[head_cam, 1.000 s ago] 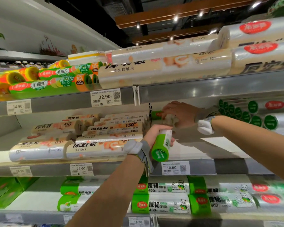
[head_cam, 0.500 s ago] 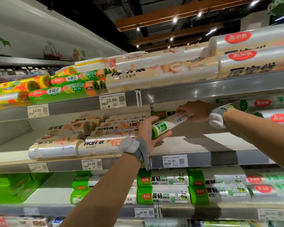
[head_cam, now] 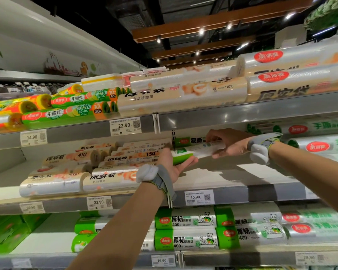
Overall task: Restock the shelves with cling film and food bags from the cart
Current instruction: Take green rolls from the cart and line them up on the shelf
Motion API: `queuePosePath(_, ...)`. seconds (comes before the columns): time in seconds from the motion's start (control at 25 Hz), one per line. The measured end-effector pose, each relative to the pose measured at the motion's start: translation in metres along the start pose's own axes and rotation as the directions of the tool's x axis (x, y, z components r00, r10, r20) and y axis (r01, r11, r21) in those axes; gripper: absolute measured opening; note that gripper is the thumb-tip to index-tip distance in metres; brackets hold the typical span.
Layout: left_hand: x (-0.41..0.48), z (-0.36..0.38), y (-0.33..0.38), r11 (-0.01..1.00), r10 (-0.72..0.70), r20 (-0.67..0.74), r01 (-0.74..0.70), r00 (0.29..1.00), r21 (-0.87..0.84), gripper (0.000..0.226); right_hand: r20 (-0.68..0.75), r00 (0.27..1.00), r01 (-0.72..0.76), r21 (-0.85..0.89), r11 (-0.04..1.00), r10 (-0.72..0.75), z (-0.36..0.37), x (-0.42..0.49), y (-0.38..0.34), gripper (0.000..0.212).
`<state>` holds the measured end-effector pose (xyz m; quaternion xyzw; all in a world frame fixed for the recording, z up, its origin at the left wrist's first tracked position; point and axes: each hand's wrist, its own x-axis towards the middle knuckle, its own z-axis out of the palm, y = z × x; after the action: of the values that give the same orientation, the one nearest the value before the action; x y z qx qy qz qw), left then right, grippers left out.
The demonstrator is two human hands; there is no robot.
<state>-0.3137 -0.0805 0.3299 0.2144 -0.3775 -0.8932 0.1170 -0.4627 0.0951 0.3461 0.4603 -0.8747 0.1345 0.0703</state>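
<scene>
A food-bag roll [head_cam: 198,151], green at its left end and clear white along the rest, hangs level just above the middle shelf [head_cam: 232,173]. My left hand [head_cam: 174,166] lies palm up under the green end with its fingers nearly straight. My right hand [head_cam: 230,143] grips the white end, fingers over the top and thumb below. A matching green-labelled roll [head_cam: 187,141] lies at the back of the shelf right behind it.
Beige food-bag rolls [head_cam: 109,164] are stacked on the middle shelf to the left. More green-labelled rolls [head_cam: 318,145] lie to the right. A 10.90 price tag [head_cam: 199,197] marks the shelf edge. Panda-printed rolls [head_cam: 185,228] fill the shelf below, large rolls [head_cam: 183,92] the shelf above.
The roll went from upright in my left hand to lying level. My right hand took hold of its far end, and my left fingers flattened under the green end.
</scene>
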Motion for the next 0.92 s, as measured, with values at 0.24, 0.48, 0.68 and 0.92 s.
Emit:
queuePosePath(0.24,0.009,0.007,-0.001,0.978,0.129,0.014,-0.13,0.992,0.161,0.04,-0.001,0.996,-0.086,0.134,0.987,0.087,0.0,-0.003,0.004,0.049)
queuePosePath(0.48,0.019,0.007,-0.006,0.961,0.128,-0.011,-0.121,0.992,0.248,0.039,-0.007,1.0,-0.004,-0.002,1.0,0.004,0.004,-0.002,0.01,0.046)
queuePosePath(0.68,0.029,0.006,-0.02,0.73,0.04,0.045,-0.06,0.998,0.681,0.029,0.014,0.999,-0.04,-0.253,0.967,0.045,0.018,0.021,0.037,0.049)
queuePosePath(0.92,0.054,-0.008,-0.036,0.326,0.133,0.193,-0.227,0.972,0.918,0.011,0.054,0.977,-0.17,-0.377,0.91,0.205,0.043,0.072,0.057,0.049)
